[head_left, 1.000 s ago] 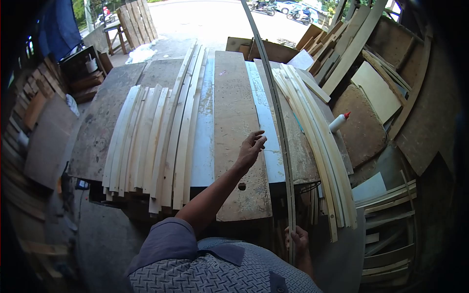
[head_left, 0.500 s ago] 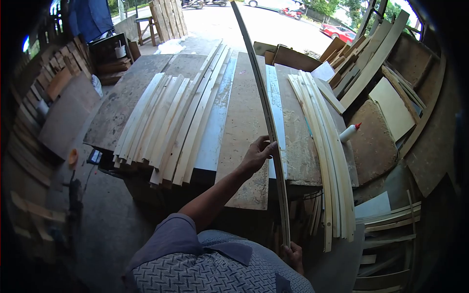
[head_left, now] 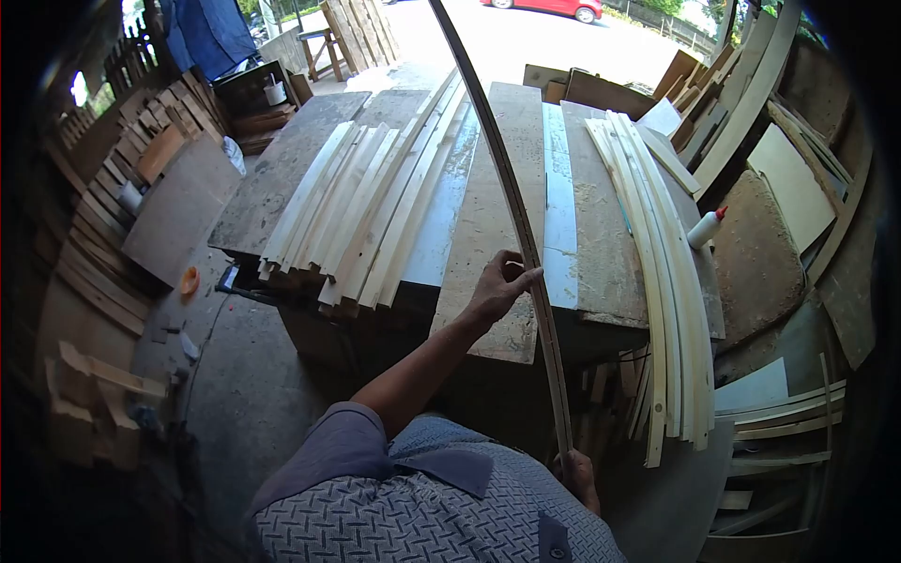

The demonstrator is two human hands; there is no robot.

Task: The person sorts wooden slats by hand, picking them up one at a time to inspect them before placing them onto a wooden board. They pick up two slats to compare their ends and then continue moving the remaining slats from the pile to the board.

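A long, narrow wooden strip [head_left: 504, 169], its facing side dark, slants from the top of the view down to my waist. Around its lower middle, my left hand [head_left: 497, 289] is closed, with the thumb against the strip and the curled fingers partly behind it. Low down, close to my body, my right hand [head_left: 579, 477] grips the bottom end; some of its fingers are hidden. Behind the strip is a worktable with a bare brown board [head_left: 488, 216] on it. To the left lies a row of pale wooden strips [head_left: 366, 206], and more pale strips [head_left: 657, 272] lie to the right.
A white bottle with a red cap [head_left: 706, 228] stands at the table's right side. Boards [head_left: 741, 113] lean along the right wall, and wood pieces [head_left: 169, 159] are stacked at left. An orange bowl-like item [head_left: 190, 281] is on the floor. A red car [head_left: 554, 7] shows outside.
My view has turned, so the table and strips sit further right and higher or lower in places. Both hands keep hold of the wooden strip, which leans slightly more to the left.
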